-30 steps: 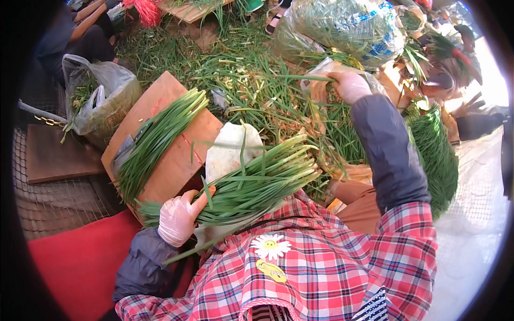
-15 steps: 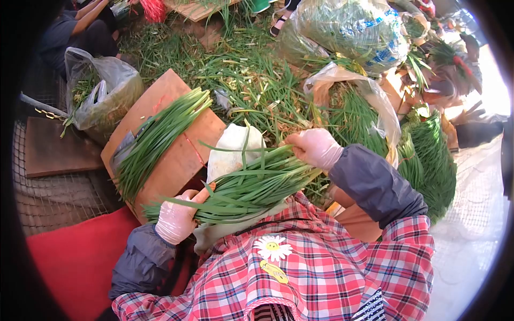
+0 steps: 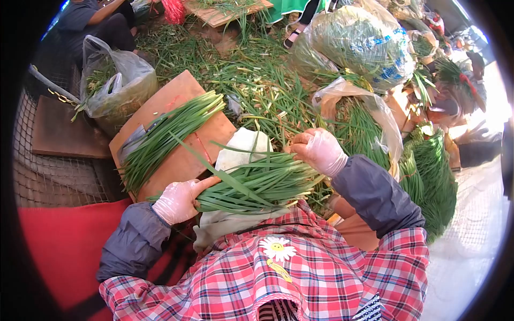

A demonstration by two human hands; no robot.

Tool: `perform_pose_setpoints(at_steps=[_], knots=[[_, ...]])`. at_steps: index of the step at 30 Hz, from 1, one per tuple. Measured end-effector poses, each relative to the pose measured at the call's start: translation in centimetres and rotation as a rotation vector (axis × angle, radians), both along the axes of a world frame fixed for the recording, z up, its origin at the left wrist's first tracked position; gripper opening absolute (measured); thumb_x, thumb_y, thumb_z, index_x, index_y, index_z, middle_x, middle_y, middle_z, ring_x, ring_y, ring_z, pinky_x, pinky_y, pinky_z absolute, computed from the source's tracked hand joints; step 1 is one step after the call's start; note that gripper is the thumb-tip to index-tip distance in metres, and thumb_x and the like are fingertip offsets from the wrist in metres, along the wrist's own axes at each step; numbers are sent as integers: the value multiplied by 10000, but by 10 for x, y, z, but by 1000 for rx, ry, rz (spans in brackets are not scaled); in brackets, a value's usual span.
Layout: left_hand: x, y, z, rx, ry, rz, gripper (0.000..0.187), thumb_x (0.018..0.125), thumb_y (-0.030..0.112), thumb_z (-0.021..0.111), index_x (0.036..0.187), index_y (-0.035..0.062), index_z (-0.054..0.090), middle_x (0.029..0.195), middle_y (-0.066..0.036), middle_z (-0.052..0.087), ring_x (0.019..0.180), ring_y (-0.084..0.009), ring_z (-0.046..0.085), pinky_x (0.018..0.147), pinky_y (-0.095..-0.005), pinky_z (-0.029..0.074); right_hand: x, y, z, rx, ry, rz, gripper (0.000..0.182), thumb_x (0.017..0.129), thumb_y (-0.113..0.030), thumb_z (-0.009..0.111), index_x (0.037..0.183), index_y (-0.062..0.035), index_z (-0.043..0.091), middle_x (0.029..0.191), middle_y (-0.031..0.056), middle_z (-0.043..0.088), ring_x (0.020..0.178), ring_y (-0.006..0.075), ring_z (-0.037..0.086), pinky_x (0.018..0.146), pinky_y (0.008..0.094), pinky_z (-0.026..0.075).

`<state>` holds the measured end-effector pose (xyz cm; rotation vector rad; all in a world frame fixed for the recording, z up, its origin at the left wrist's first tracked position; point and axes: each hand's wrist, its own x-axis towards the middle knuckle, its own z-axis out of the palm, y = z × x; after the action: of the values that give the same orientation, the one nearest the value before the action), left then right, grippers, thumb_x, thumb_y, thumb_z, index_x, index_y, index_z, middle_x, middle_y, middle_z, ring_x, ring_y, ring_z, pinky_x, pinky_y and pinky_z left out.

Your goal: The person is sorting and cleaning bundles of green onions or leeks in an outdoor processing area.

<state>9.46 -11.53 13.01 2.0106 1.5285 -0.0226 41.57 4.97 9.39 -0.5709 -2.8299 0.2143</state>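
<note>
Two gloved hands on one chive bundle (image 3: 251, 184) across the lap: left hand (image 3: 179, 200) clamped around its leafy end, right hand (image 3: 319, 151) closed over the pale stalk ends. Loose outer blades likely to slide out under slack grip. Clear bag (image 3: 115, 88) at left stuffed with trimmings; open bag (image 3: 369, 115) at right holding more chives.

left hand (image 3: 179, 200): gloved, fingers curled shut | right hand (image 3: 319, 151): gloved, fingers closed
</note>
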Motion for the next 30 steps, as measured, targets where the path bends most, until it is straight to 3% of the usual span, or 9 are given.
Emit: perform_pose_setpoints(at_steps=[2,6,13,14,18,20,25,28,30], knots=[[3,-2,2,52,47,-33,742,633,38,624,1326,202,417,857,-140,593,757,-345,601,656,-427,490,5,0,-9,-71,-9,-40,323,696,-240,702,1012,-208,640,848,75,617,761,291,588,669,420,453],[11,-5,9,167,133,-123,685,638,57,629,1293,178,465,813,-123,564,681,-321,595,596,-414,478,-1,-11,8,-393,-297,-229,309,721,-278,698,1010,-181,645,796,110,612,788,313,592,684,408,457],[15,-12,9,251,196,-119,643,648,98,650,1266,186,498,777,-94,553,644,-305,590,570,-409,471,13,-21,-13,-962,141,-341,285,777,-242,673,1004,-76,632,898,150,648,885,301,613,761,348,484],[16,-13,6,269,212,-117,636,647,110,657,1260,184,504,781,-95,557,648,-307,592,574,-409,474,14,-25,-14,-961,184,-350,248,823,-261,620,972,-63,637,858,152,647,850,297,620,728,357,488],[22,-13,6,331,141,-102,647,628,125,681,1251,172,514,963,-126,586,721,-321,605,632,-404,492,0,-33,-21,-372,-200,-372,287,902,-321,470,914,-68,606,759,118,649,713,322,628,618,425,482],[22,-15,10,313,138,-115,698,586,102,701,1254,170,510,1063,-139,572,789,-328,601,674,-407,491,-10,-32,-28,-353,-291,-469,269,895,-305,484,934,-60,589,714,135,628,675,337,612,598,432,477],[18,-20,-4,413,168,-136,687,629,41,633,1278,220,497,995,-120,577,679,-291,592,600,-389,490,-2,4,-45,-392,-312,-535,267,901,-300,475,978,-58,559,708,147,635,696,327,634,610,430,482],[12,-25,-12,357,129,-122,691,627,33,631,1277,225,500,968,-100,581,687,-279,593,596,-383,484,10,27,-45,-266,-574,-600,234,894,-264,484,1040,-97,555,760,140,650,751,319,642,649,422,492],[11,-28,-15,333,103,-104,682,630,34,627,1273,226,504,956,-88,584,690,-271,592,596,-380,480,30,56,-49,-178,-509,-756,176,854,-197,509,943,-93,620,786,124,660,775,319,643,695,420,504]])
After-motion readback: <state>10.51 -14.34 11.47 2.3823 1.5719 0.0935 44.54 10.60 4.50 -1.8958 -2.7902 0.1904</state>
